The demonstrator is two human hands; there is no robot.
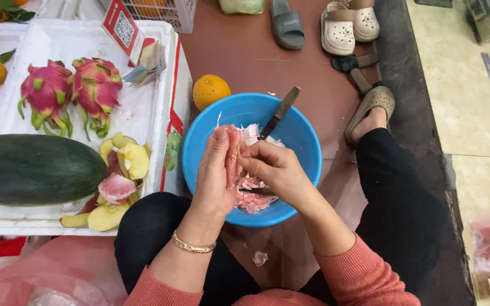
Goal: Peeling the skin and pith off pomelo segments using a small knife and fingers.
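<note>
Left hand [215, 173] fingers clasped around a pink pomelo segment [233, 156], soft and pulpy, held above the blue plastic bowl [304, 141]. Right hand [273, 167] fingers pinching its thin membrane; best peeled slowly, close to the flesh. Beneath the fingers, torn pink scraps and a dark-handled knife [279, 113]. Left of the fingers, spongy yellow peel [131, 158] on a white foam tray [154, 102].

Bright, even light (corners slightly blurred)

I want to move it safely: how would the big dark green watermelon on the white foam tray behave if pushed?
The big dark green watermelon looks heavy for the thin white foam tray. Its rounded, elongated shape may roll sideways. The smooth rind probably feels slippery.
</note>
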